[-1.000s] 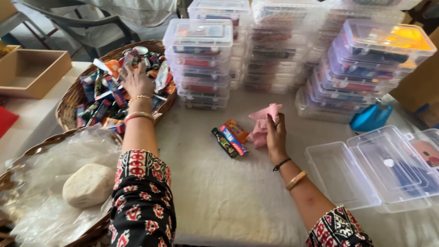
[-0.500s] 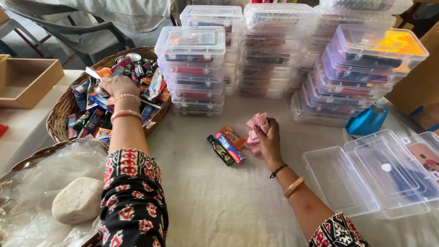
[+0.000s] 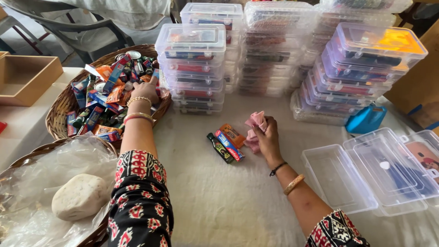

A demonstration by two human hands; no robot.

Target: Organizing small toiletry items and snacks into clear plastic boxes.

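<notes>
Hands: left [image 3: 145,89] in basket [image 3: 59,114] (packets), right [image 3: 267,137] gripping pink packets [image 3: 256,121].

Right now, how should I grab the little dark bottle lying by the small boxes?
Pinch the small dark bottle across its middle, coming straight down from above. It lies flat on the cloth, and the small packets sit right against its far side, so only the top and the near-left side are free. The right hand holds pink packets nearby.
</notes>
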